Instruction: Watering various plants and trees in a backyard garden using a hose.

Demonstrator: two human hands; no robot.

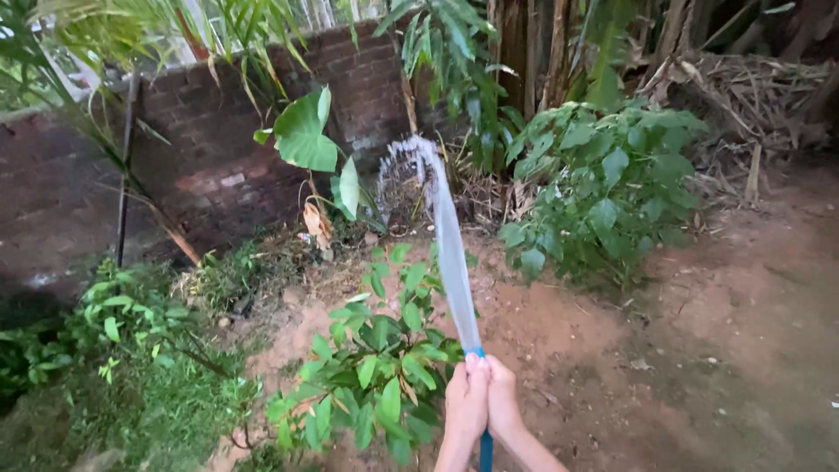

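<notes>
Bare reddish earth (699, 350) fills the near right of a garden plot, backed at far left by a dark, weathered brick wall (218, 149) and at far right by tree trunks and a heap of dry brown fronds (752, 87). At the near bottom edge, two bare hands meet around the tip of a blue hose (485, 450): the left hand (466, 398) and the right hand (502, 398) are both closed tight on it, thumbs pressed together over the nozzle end, so that only a short stretch of blue shows below the wrists and a sliver above the fingertips. From between the thumbs a flat, pale jet of water (450, 253) rises away from the hands, leaning slightly left, and breaks into spray (411, 157) far off in front of the wall. Just left of the hands stands a low leafy shrub (376, 367); a fuller green bush (603, 183) grows far right of the jet. A plant with broad heart-shaped leaves (306, 131) stands before the wall, with grass and weeds (131, 367) along the near left. No packages, labels or signs appear anywhere in view.
</notes>
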